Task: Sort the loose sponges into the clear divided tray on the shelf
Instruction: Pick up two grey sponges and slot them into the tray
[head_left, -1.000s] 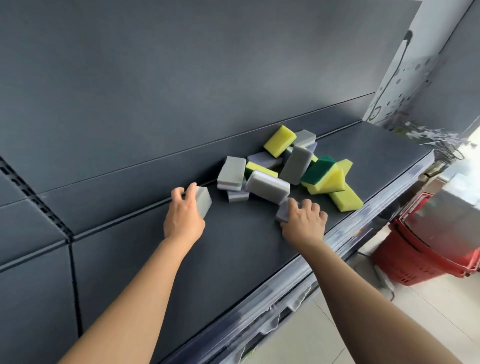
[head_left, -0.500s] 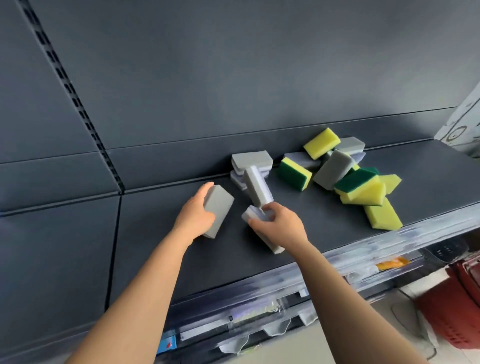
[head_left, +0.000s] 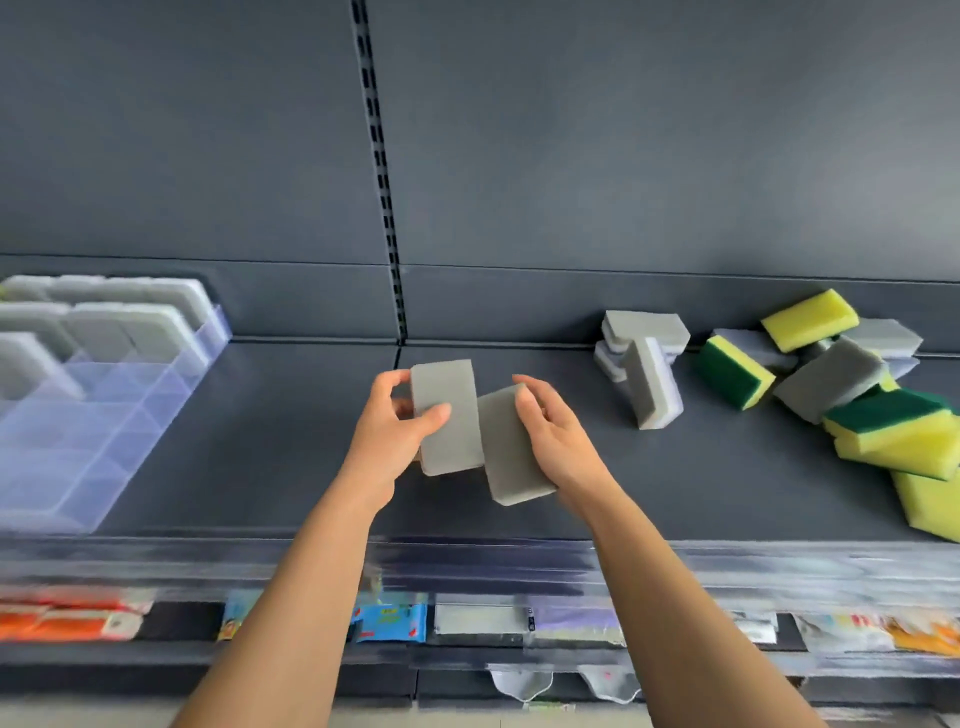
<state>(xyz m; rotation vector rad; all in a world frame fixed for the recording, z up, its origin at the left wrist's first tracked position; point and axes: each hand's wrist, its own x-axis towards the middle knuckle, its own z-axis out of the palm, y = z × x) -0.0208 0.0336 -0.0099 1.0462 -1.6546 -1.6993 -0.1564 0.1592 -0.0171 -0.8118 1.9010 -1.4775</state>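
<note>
The left hand (head_left: 393, 434) grips a grey sponge (head_left: 448, 415). Its thumb lies across the broad face and its fingers curl round the left long edge. The right hand (head_left: 558, 441) holds a second grey sponge (head_left: 511, 454), with its fingers curled over the upper right corner and its palm along the right long edge. Each sponge sits on the inner side of its hand, so the two meet between the hands, the left one's right edge overlapping or touching the right one's left edge. Both are held over the middle of the shelf (head_left: 270, 441); whether they touch it cannot be told.

Both are plain grey rectangular blocks, matte, with their broad faces turned up toward the camera. The left one's long axis runs almost straight away from the person. The right one sits lower and its near end leans out to the right.

The clear tray (head_left: 111, 421) stands well apart at the left of the shelf. Grey sponges (head_left: 114, 325) stand on edge in its back compartments, and its nearer compartments show only their dividers.

To the right lies a loose pile (head_left: 831, 374) of grey, yellow and green-backed sponges. At its left edge, nearest the right hand, one grey sponge (head_left: 649, 384) leans against a short grey stack (head_left: 644, 325).
</note>
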